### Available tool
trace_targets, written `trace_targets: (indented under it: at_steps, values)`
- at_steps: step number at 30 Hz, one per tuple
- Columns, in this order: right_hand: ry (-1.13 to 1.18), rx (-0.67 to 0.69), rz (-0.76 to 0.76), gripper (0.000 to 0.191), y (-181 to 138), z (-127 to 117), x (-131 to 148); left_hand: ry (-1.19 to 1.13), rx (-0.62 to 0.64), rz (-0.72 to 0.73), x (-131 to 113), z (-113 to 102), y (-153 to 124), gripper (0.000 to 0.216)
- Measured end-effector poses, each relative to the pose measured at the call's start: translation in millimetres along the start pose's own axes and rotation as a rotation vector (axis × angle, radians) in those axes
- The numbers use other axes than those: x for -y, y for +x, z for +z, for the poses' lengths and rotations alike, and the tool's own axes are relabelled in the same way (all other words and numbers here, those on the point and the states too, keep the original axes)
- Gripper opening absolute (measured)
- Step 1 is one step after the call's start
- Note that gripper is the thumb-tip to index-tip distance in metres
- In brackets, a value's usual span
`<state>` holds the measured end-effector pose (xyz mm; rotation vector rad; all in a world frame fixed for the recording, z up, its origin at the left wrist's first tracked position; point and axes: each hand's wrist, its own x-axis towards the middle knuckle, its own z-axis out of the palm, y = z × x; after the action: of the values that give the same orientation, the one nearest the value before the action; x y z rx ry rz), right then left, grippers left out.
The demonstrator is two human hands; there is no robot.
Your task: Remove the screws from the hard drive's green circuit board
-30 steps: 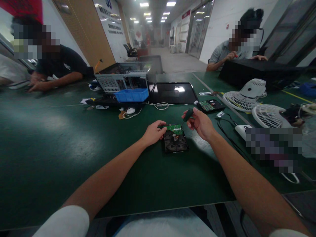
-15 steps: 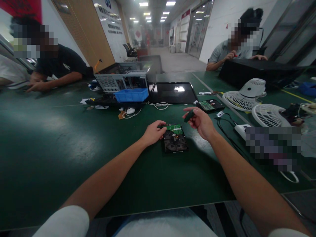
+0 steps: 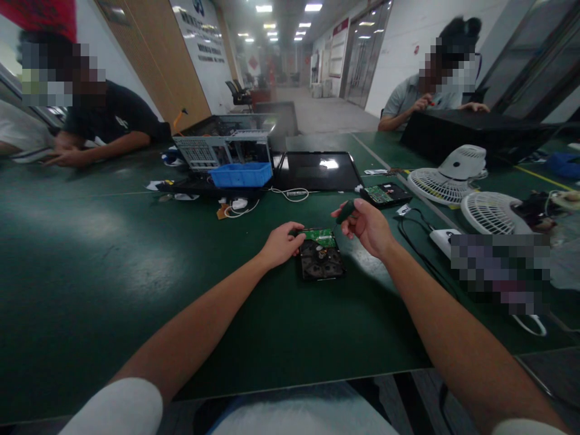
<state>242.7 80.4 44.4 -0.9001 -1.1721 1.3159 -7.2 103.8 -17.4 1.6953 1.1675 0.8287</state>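
A hard drive (image 3: 322, 263) with a green circuit board along its far end lies flat on the green table. My left hand (image 3: 281, 244) is closed on its left edge, thumb beside the board. Something small and dark shows between that thumb and forefinger, too hidden to name. In my right hand (image 3: 369, 226), the fingers pinch the dark green handle of a screwdriver (image 3: 347, 211). It tilts, with its thin shaft pointing down at the board's far right corner; whether the tip touches a screw cannot be made out.
Beyond lie an opened computer case (image 3: 203, 154), a blue bin (image 3: 242, 175), a black panel (image 3: 319, 171) and a second drive (image 3: 385, 193). White fan parts (image 3: 439, 184), black cables (image 3: 417, 248) and a power strip (image 3: 441, 241) sit right. Two people sit across the table.
My right hand has shifted slightly left and down, bringing the screwdriver closer to the board's corner. The left hand and the hard drive stay in place.
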Motion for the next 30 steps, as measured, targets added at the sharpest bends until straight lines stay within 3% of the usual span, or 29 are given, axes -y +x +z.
trace_targets:
  at_steps: [25, 30]
  values:
    - [-0.061, -0.025, -0.029, 0.043, -0.8, -0.1, -2.1, -0.006, 0.008, -0.014, 0.6, -0.7, 2.7, 0.03]
    - [-0.042, -0.038, 0.001, 0.052, 1.0, -1.2, -3.2, -0.012, 0.006, -0.021, 5.8, 0.1, 5.6, 0.032]
